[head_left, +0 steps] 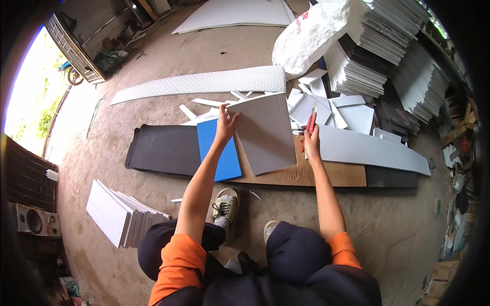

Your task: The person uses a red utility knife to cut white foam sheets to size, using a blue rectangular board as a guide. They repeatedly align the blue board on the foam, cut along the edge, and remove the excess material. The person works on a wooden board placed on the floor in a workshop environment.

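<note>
My left hand [224, 126] is closed on the upper left edge of a grey foam-like sheet [265, 135], which stands tilted over the work surface. Closed around a red box cutter [310, 125], my right hand [312, 143] is just right of that sheet, with the blade pointing away from me. A blue rectangular sheet [218, 153] lies under my left forearm. Below it are a brown wooden board [332, 174] and a black sheet [166, 148]. To the right a long white sheet [367, 148] partly covers the board.
White offcuts [352, 115] are heaped beyond my right hand, near a white sack [311, 38] and tall stacks of sheets [357, 66]. A long textured white strip [204, 83] lies at the far side. Stacked white panels [120, 214] stand on the floor at left, near a speaker [35, 220].
</note>
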The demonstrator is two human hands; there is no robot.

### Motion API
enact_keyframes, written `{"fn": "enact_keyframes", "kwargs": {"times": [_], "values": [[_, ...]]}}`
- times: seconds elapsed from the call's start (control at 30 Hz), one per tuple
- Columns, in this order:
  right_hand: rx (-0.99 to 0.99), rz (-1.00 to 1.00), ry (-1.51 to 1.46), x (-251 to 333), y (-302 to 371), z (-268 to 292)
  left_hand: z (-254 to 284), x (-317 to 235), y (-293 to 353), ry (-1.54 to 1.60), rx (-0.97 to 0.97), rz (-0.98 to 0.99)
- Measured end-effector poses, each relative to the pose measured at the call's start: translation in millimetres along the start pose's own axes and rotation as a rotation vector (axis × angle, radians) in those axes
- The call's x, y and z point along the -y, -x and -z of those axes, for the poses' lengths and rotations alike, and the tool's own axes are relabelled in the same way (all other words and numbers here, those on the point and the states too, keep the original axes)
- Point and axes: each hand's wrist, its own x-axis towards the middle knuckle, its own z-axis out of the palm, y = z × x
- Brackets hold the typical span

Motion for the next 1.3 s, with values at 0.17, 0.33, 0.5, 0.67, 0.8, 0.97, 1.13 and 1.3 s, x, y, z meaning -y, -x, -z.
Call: {"fn": "enact_keyframes", "kwargs": {"times": [0.17,0.33,0.5,0.67,0.8,0.97,1.13,1.3], "values": [[0.23,0.014,-0.317,39,13,27,-3,-9,2,-0.007,0.036,-0.156],[0.199,0.051,-0.145,73,37,32,-13,-46,10,-0.05,0.084,-0.197],[-0.09,0.174,0.322,100,64,28,-8,-58,6,-0.356,0.045,-0.391],[-0.14,0.332,0.56,107,72,22,-24,-93,12,-0.876,0.092,-0.543],[-0.011,0.244,0.618,119,76,13,-31,-94,14,-1.176,0.085,-0.634],[-0.007,0.355,0.756,111,66,9,-53,-88,15,-1.125,0.063,-0.578],[0.059,0.248,0.721,123,61,9,-64,-99,16,-1.208,0.057,-0.39],[0.013,0.272,0.727,123,67,4,-65,-87,13,-1.198,0.006,-0.411]]}}
